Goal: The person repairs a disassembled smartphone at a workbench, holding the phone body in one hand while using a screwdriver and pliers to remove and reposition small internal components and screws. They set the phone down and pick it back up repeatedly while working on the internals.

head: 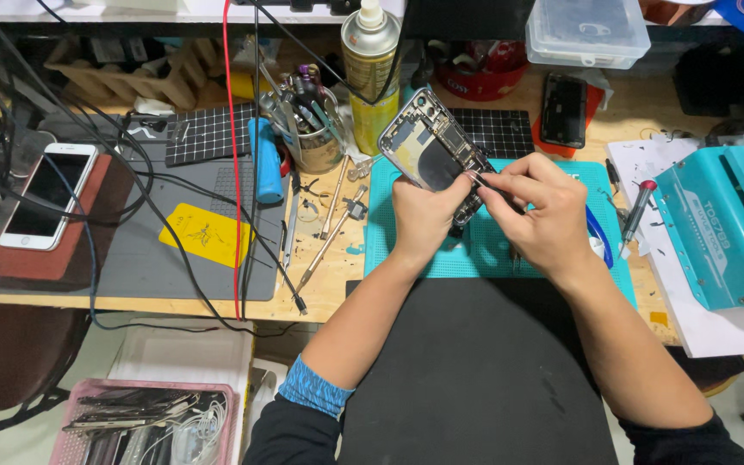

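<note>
Two bare hands work over a teal rubber mat (389, 250) on the wooden desk (337, 275). One opened smartphone chassis with a silver metal frame and exposed dark boards (430, 146) is tilted up above the mat's far edge. The left hand (422, 220) cups its lower end from beneath, grip closed around the frame. The right hand (537, 215) sits just right of the chassis, fingers pinched narrow on a thin metal tool (478, 179) whose tip touches the chassis's lower right edge.

Two other phones lie flat: a white smartphone with a dark screen (45, 196) on a brown block at the left, and a black smartphone (564, 109) at the back. One tall yellow spray can with a white nozzle (370, 73) stands behind the chassis, beside a metal cup crammed with tools (312, 129). A grey silicone mat (174, 250) carries a yellow card. One red-capped screwdriver (637, 211) lies at the right near a teal metal box (725, 228).
</note>
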